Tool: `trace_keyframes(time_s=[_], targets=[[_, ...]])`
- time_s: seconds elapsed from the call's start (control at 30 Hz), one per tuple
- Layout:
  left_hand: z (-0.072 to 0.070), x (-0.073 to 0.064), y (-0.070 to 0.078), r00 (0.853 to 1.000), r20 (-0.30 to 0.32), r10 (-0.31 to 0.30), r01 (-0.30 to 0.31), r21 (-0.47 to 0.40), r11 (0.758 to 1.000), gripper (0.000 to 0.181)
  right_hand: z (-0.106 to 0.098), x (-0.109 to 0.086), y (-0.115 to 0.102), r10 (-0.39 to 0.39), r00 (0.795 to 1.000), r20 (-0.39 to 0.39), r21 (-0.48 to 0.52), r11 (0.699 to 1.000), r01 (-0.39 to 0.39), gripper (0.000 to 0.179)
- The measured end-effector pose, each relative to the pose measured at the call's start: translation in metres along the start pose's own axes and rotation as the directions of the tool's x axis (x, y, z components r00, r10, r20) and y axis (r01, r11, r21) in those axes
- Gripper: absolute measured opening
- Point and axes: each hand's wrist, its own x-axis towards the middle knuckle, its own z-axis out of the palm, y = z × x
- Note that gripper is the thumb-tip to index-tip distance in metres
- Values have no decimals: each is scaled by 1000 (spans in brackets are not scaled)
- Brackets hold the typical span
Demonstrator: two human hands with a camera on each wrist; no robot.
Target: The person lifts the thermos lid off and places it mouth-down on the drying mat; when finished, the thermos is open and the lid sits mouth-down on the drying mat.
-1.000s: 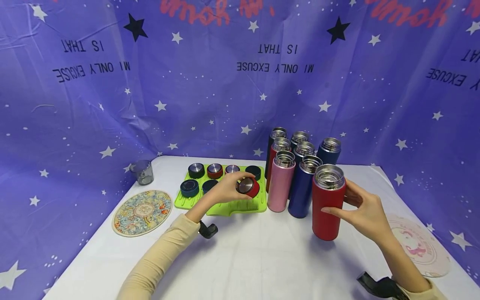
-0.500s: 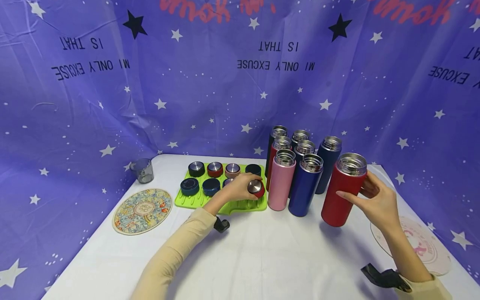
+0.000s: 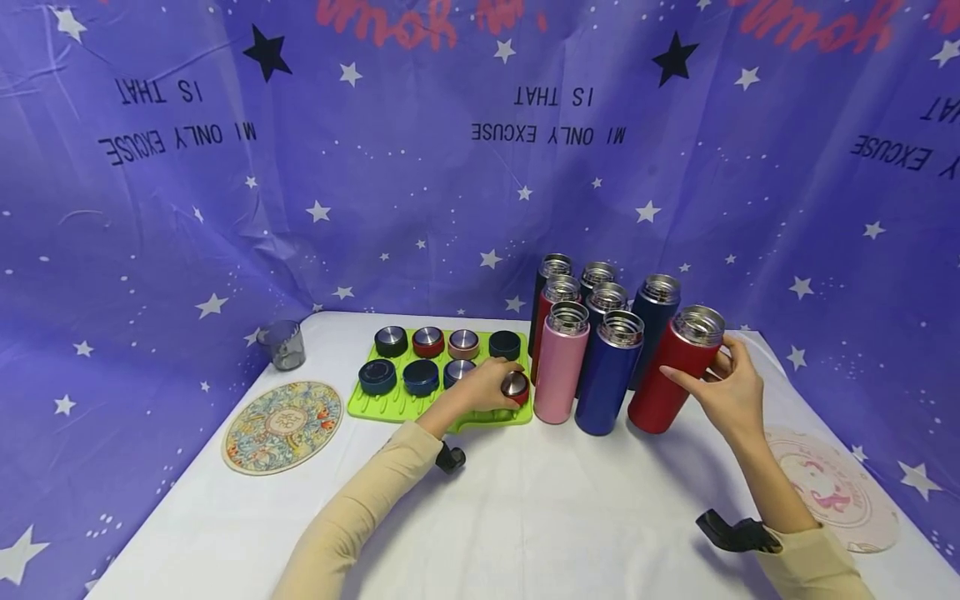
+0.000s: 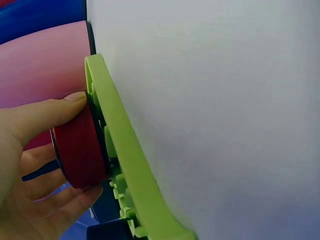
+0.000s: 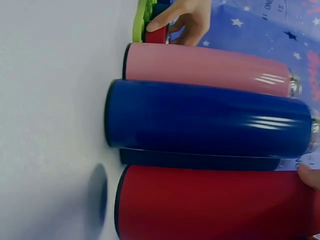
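In the head view my left hand (image 3: pixel 483 387) grips a red lid (image 3: pixel 515 387) with a steel top at the front right corner of the green mat (image 3: pixel 397 408). The left wrist view has the thumb on one side of this lid and fingers on the other; its dark underside is against or just above the mat's ridges. My right hand (image 3: pixel 727 396) holds a red lidless bottle (image 3: pixel 667 383) by its upper part, leaning slightly right. Its base hovers low over the table beside the blue bottle (image 3: pixel 609 383), with a shadow apart from it in the right wrist view.
Several open bottles stand grouped, a pink bottle (image 3: pixel 561 367) in front. Two rows of lids, among them a navy lid (image 3: pixel 377 377), lie on the mat. A clear cup (image 3: pixel 283 346) and patterned round mat (image 3: pixel 283 427) are left; a pink round mat (image 3: pixel 832 492) is right.
My left hand has carried the red lid right and down onto or close over the mat. My right hand has moved the red bottle right, then back towards the grouped bottles and lower.
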Motion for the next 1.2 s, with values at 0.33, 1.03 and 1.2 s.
trace_keyframes(time_s=[0.33,1.03,1.2], targets=[[-13,-19,3,996,-65,-67,61,-93,994,66,24,8,13,-7,998,-66,74,997,12,80],[-39,-55,12,977,-211,-11,-17,-130,991,66,33,17,22,-57,997,-43,68,996,60,79],[-40,-56,11,980,-196,-22,-4,-128,992,66,31,16,24,-60,998,-25,64,996,62,81]])
